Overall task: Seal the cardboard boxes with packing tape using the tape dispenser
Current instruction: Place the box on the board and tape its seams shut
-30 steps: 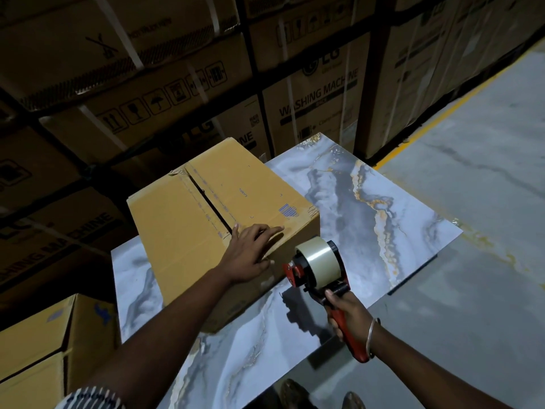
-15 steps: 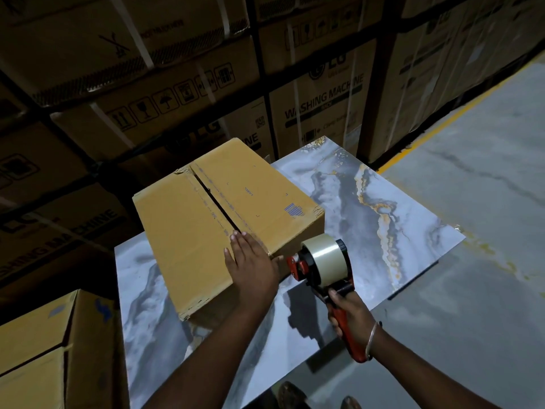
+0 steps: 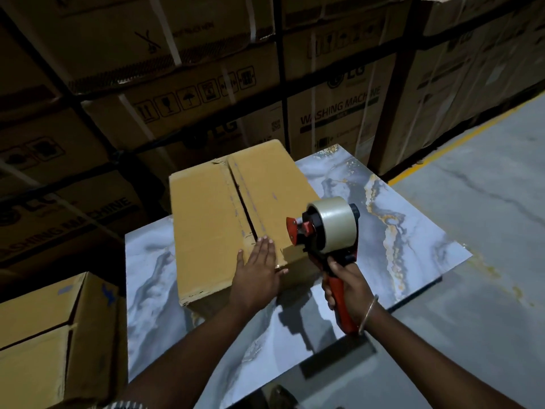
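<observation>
Stacked washing-machine cartons (image 3: 333, 113) walled the dim room above a grey concrete floor (image 3: 486, 202) edged by a yellow line (image 3: 442, 152). The marbled bench (image 3: 413, 231) carried the cardboard box (image 3: 212, 219), its centre seam untaped. The left hand (image 3: 259, 268) lay flat, fingers straight, on the box's near edge; the right hand (image 3: 346, 286) gripped the tape dispenser (image 3: 327, 228) at the box's near right corner.

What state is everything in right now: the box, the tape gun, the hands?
Cardboard box: on the marble table, flaps closed, seam untaped.
Tape dispenser: raised at the box's near corner, loaded with tape.
Left hand: flat on the box's near edge.
Right hand: gripping the dispenser's handle.
</observation>
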### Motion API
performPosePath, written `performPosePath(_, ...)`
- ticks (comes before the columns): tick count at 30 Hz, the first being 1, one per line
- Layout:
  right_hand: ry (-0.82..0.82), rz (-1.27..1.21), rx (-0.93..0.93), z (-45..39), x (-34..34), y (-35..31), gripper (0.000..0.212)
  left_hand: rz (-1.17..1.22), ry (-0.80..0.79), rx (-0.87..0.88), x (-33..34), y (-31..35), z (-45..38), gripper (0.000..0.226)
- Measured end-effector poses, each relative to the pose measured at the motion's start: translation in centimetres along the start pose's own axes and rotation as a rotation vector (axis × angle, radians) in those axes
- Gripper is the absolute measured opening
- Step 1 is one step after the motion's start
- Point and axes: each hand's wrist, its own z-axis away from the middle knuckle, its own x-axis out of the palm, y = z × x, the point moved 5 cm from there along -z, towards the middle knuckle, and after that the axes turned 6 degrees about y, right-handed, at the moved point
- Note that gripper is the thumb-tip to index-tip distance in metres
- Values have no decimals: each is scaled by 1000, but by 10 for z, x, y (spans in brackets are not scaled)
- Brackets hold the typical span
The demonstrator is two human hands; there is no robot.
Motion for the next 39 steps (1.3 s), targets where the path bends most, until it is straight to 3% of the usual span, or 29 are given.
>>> performPosePath(6,-105,20,-16,-10,27,-19,50,-28,115,324,4,-17,27,69)
performPosePath(10,-196,-30,115,-14,42,-14,47,-101,189,451,1,-36,42,71)
performPosePath(12,-225,-31,157,-17,47,-9,61,-81,221,345,-2,-39,50,68)
performPosePath(15,-240,-50,227,-19,47,-1,69,108,292,-32,5,-31,69,68)
performPosePath(19,-242,-92,264,-23,43,3,70,669,372,-687,20,4,99,82)
performPosePath(22,-233,-104,271,-24,41,5,72,1079,384,-980,20,45,97,85)
performPosePath(24,-237,-89,263,-24,41,4,71,1304,367,-1061,10,65,87,90)
performPosePath(26,-236,-61,254,-22,42,4,70,1373,355,-1126,4,71,80,91)
performPosePath(32,-281,55,212,-15,47,-2,55,1231,295,-1083,12,60,83,90)
performPosePath(39,-339,177,182,-17,73,-8,55,1163,205,-946,15,6,83,90)
